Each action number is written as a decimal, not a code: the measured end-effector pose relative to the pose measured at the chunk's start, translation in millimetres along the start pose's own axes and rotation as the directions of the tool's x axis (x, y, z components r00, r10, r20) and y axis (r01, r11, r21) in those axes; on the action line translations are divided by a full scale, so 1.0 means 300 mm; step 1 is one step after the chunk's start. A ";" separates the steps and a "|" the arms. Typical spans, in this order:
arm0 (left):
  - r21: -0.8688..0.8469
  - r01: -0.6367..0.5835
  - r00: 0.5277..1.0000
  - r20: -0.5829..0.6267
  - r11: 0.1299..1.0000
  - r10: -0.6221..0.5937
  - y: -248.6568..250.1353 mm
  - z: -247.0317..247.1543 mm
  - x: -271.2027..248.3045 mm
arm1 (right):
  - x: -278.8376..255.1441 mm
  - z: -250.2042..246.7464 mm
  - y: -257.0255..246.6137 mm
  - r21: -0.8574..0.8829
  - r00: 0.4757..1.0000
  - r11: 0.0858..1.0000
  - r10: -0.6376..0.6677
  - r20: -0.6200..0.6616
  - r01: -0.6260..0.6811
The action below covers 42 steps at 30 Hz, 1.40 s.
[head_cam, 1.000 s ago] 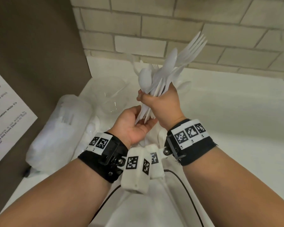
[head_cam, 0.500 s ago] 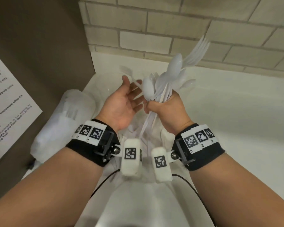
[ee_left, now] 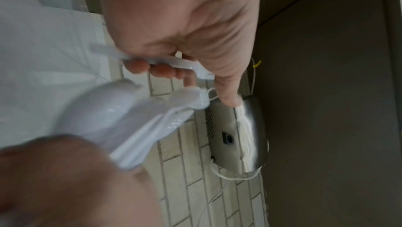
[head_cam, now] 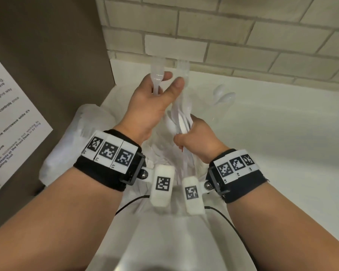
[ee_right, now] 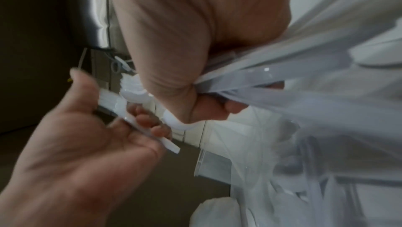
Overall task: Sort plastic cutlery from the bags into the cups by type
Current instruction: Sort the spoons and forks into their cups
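Note:
My left hand is raised toward the brick wall and pinches a white plastic fork between thumb and fingers; its tines are blurred. The left wrist view shows the fork lying across the curled fingertips. My right hand, lower and to the right, grips a bunch of white cutlery by the handles in a fist. The bunch fans out of that fist in the right wrist view. A clear cup holding spoons stands right of the hands.
A clear bag of cutlery lies at the left on the white counter, against a brown panel. Another crumpled bag lies under my hands. A clear cup shows in the right wrist view. The brick wall closes the back.
My left hand was open beside the bunch; now it holds a fork drawn up and away from it. My right hand has come down and nearer with the bunch.

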<state>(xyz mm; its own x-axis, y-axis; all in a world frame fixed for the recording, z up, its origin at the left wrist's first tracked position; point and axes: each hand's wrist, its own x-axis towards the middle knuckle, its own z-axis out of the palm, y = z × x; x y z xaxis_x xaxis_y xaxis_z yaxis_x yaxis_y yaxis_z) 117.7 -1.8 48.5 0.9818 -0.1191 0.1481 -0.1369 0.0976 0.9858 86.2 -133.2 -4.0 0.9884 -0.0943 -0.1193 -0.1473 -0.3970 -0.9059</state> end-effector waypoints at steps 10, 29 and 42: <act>-0.112 -0.054 0.949 -0.315 0.992 0.016 0.082 -0.005 0.069 | -0.016 -0.017 0.011 -0.067 0.997 0.996 0.066 0.028 -0.064; -0.277 0.614 0.755 0.477 0.739 -0.449 -0.077 0.023 -0.023 | 0.018 -0.046 -0.071 0.376 0.992 0.927 -0.048 0.113 0.002; -0.266 0.731 0.682 0.312 0.628 -0.662 -0.164 0.010 -0.014 | 0.065 -0.079 -0.166 0.478 0.946 0.836 -0.139 -0.292 0.270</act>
<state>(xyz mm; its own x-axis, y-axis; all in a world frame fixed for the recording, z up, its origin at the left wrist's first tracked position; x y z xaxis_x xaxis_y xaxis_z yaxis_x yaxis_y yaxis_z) 119.9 -9.0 -0.3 0.7189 -0.4541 -0.5263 0.6670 0.2373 0.7063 111.8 -136.8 48.3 0.9447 -0.3004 0.1317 0.1624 0.0794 -0.9835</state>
